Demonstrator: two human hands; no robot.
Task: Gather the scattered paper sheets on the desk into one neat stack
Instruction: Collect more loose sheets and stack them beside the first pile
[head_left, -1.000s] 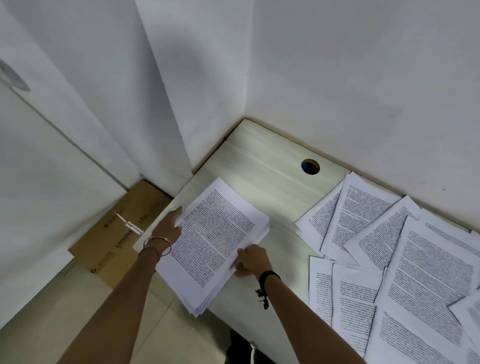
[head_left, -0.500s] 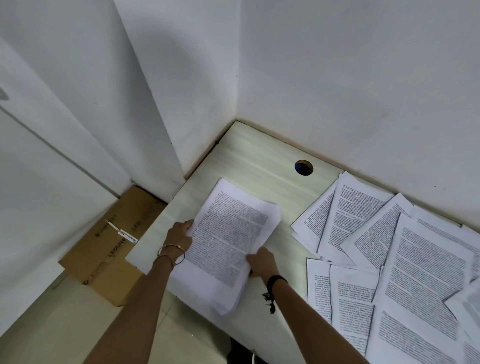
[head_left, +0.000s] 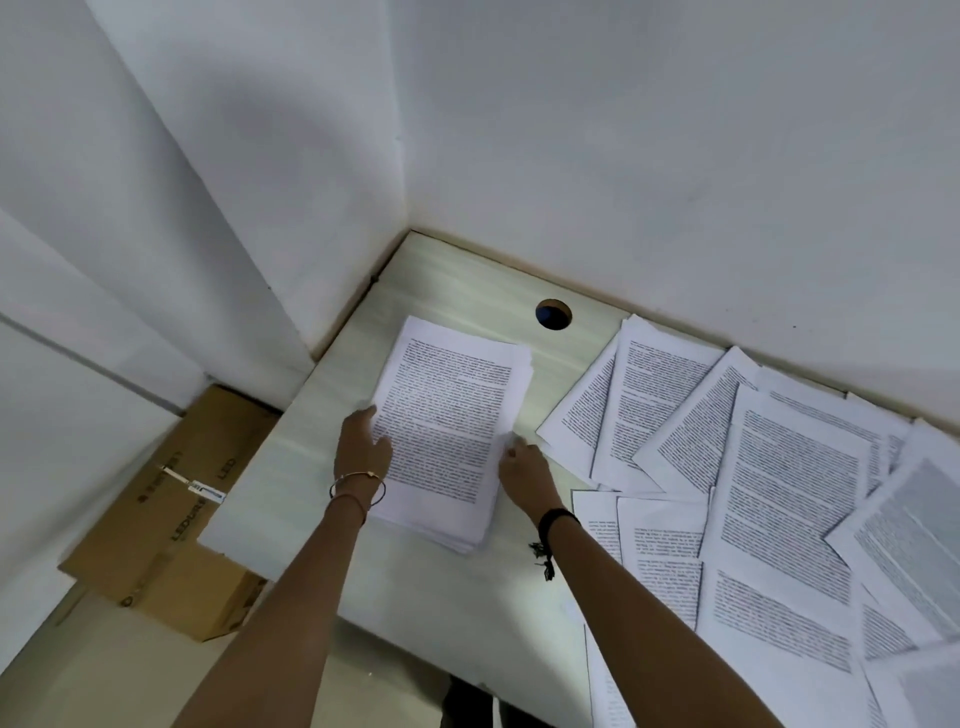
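The person's left hand (head_left: 362, 441) lies flat against the left edge of the stack of paper (head_left: 447, 415). Its fingers are close together and fairly straight, pressing on the side of the pile, and the thumb rests on the top page. A thin metal bangle (head_left: 358, 484) circles that wrist. The right hand (head_left: 522, 465) is at the stack's right edge, about halfway along. Its fingers are curled and its fingertips pinch the paper's edge. A black band (head_left: 557, 519) with a small dangling knot sits on that wrist. Both bare forearms reach in from the bottom of the view.

The stack sits between the two hands on the left part of the pale wooden desk (head_left: 311, 493), tilted a little clockwise. The top page is covered with printed text. The sheets below it are slightly fanned at the near corner and the far right corner, so the edges do not line up.

Just beyond the stack, a round cable hole (head_left: 553, 314) is cut into the desk near the back wall. To the right, many loose printed sheets (head_left: 779, 493) overlap at different angles and cover that side of the desk. White walls meet in a corner behind the desk. On the floor to the left, partly under the desk's end, lies a brown cardboard box (head_left: 166, 525).
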